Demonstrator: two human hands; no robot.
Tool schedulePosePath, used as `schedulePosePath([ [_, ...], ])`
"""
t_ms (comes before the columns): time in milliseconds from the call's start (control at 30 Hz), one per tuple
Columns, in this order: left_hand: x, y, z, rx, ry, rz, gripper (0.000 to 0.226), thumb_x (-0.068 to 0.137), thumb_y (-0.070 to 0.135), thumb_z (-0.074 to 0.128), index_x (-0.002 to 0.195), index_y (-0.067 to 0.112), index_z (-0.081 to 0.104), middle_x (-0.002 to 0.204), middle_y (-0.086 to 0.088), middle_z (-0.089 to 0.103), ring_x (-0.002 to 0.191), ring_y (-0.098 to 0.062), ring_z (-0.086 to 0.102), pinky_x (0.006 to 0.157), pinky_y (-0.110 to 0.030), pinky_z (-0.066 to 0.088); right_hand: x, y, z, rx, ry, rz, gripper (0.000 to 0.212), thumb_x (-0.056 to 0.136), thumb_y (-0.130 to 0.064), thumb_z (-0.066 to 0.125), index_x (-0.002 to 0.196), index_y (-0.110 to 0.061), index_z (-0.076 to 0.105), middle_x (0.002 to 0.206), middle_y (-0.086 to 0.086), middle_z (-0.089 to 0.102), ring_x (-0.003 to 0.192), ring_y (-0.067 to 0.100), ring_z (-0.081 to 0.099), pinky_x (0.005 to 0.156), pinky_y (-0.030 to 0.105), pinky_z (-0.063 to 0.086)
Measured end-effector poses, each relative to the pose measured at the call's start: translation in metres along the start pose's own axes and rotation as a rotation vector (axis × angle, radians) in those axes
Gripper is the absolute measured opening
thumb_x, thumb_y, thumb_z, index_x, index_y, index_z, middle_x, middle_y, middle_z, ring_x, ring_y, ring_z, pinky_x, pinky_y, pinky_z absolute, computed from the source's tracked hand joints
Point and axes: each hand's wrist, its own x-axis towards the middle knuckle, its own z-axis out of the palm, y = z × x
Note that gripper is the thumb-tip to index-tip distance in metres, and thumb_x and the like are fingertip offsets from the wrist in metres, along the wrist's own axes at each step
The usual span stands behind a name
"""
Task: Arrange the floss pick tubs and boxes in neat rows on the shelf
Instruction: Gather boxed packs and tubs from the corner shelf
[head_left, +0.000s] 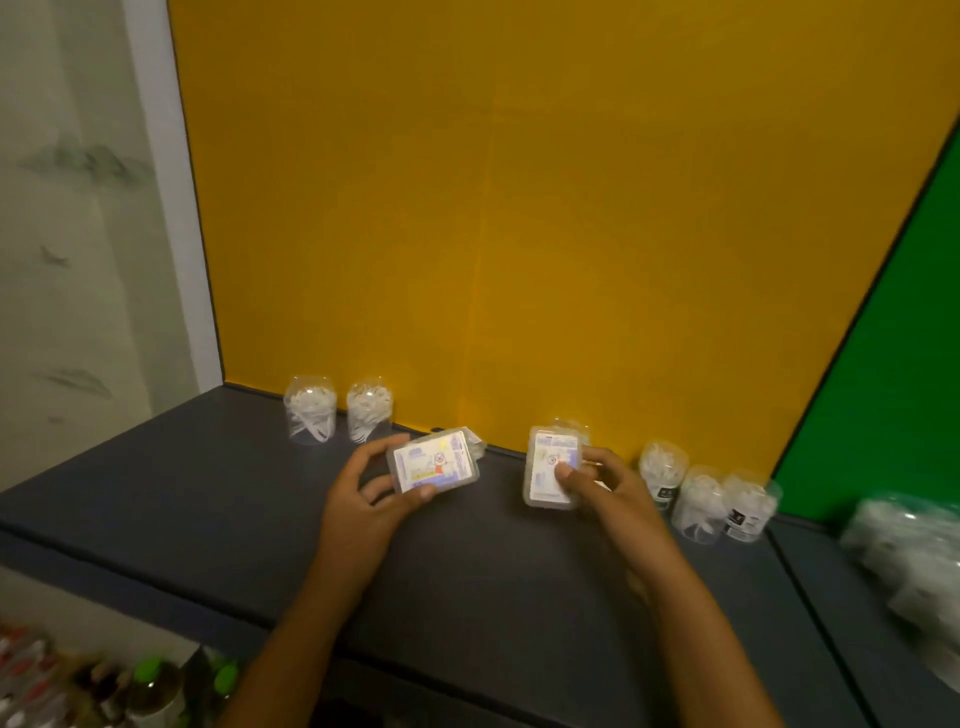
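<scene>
Centrally, two hands each hold one box above a shelf.
Left hand (370, 491): fingers and thumb curled round the long edges of a clear rectangular plastic box with a white and blue printed label (435, 460), label side up, lying crosswise over the middle of the dark grey shelf (156, 493).
Right hand (602, 486): thumb pressed on the face and fingers curled behind a second clear plastic box with a white printed label (551, 466), held lengthwise, just right of the first box and apart from it.
Rear left of shelf: two clear round plastic tubs of white floss picks (337, 415), side by side against the yellow back panel (519, 208).
Rear right of shelf: three clear round tubs of white floss picks with black labels (706, 493), close together near the green panel (883, 389).
Right edge: a blurred heap of clear packs (904, 561) on the adjoining shelf section; contents cannot be told.
Lower left corner: blurred bottles with green caps (156, 680) below the shelf front edge.
</scene>
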Motion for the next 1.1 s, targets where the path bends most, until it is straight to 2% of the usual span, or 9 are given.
schedulePosePath([
  [67,-0.012,0.013,0.014,-0.015,-0.033,0.015,0.055,0.073,-0.005,0.074,0.121,0.016,0.058,0.113,0.002,0.068,0.1,-0.013,0.068,0.08,-0.028,0.058,-0.016,-0.006,-0.02,0.037,0.043,-0.014,0.024,0.086,-0.02,0.073,0.108,-0.015,0.064,0.1,0.003,0.075,0.096,0.021,0.072,0.094,0.044,0.054],
  [200,-0.044,0.029,0.044,-0.049,-0.07,0.028,0.056,0.072,-0.007,0.074,0.121,0.017,0.059,0.113,-0.001,0.069,0.099,-0.017,0.069,0.083,-0.032,0.058,-0.057,-0.014,-0.056,0.031,0.118,-0.068,0.028,0.083,-0.023,0.075,0.087,-0.005,0.055,0.088,0.017,0.072,0.098,0.026,0.07,0.097,0.052,0.048],
  [333,-0.082,0.04,0.076,-0.078,-0.119,0.043,0.059,0.071,-0.006,0.075,0.124,0.016,0.058,0.115,0.002,0.069,0.1,-0.018,0.069,0.078,-0.025,0.058,-0.106,-0.018,-0.094,0.132,0.178,-0.089,0.041,0.083,-0.023,0.075,0.096,0.01,0.054,0.09,0.014,0.075,0.098,0.025,0.071,0.099,0.047,0.049],
  [500,-0.139,0.065,0.121,-0.106,-0.179,0.033,0.057,0.073,-0.006,0.073,0.122,0.02,0.058,0.101,0.019,0.072,0.096,-0.009,0.069,0.07,-0.016,0.054,-0.171,-0.024,-0.149,0.202,0.253,-0.077,0.03,0.084,-0.019,0.071,0.107,-0.003,0.06,0.099,0.006,0.076,0.1,0.02,0.071,0.092,0.035,0.051],
  [600,-0.173,0.073,0.149,-0.119,-0.201,0.021,0.057,0.075,-0.004,0.074,0.124,0.02,0.057,0.112,0.009,0.07,0.098,-0.011,0.069,0.072,-0.016,0.054,-0.207,-0.022,-0.186,0.229,0.335,-0.092,0.036,0.085,-0.018,0.072,0.115,-0.005,0.057,0.102,0.007,0.076,0.103,0.022,0.07,0.091,0.035,0.051],
  [667,-0.197,0.076,0.168,-0.151,-0.202,0.01,0.059,0.075,-0.005,0.073,0.126,0.016,0.056,0.122,0.005,0.064,0.099,-0.011,0.069,0.074,-0.017,0.055,-0.23,-0.018,-0.212,0.24,0.406,-0.097,0.039,0.085,-0.018,0.073,0.119,-0.013,0.055,0.103,0.004,0.075,0.103,0.021,0.07,0.095,0.038,0.05],
  [833,-0.258,0.079,0.215,-0.218,-0.261,-0.038,0.053,0.076,-0.005,0.071,0.123,0.015,0.059,0.109,0.005,0.07,0.093,-0.006,0.07,0.073,-0.015,0.055,-0.285,-0.009,-0.269,0.218,0.598,-0.151,0.041,0.082,-0.02,0.076,0.115,-0.025,0.053,0.101,0.006,0.074,0.098,0.022,0.071,0.092,0.041,0.053],
  [967,-0.291,0.081,0.251,-0.244,-0.324,-0.05,0.051,0.076,-0.004,0.072,0.121,0.016,0.06,0.105,0.005,0.073,0.096,-0.01,0.07,0.074,-0.016,0.055,-0.322,-0.005,-0.311,0.197,0.667,-0.144,0.041,0.078,-0.024,0.078,0.112,-0.025,0.055,0.103,0.007,0.073,0.098,0.024,0.071,0.089,0.041,0.055],
  [1100,-0.305,0.087,0.289,-0.267,-0.372,-0.033,0.049,0.076,-0.004,0.072,0.12,0.015,0.06,0.113,0.003,0.069,0.098,-0.013,0.069,0.076,-0.019,0.056,-0.341,-0.007,-0.346,0.232,0.703,-0.182,0.037,0.081,-0.017,0.076,0.112,-0.016,0.055,0.102,0.013,0.072,0.094,0.025,0.072,0.076,0.027,0.058],
])
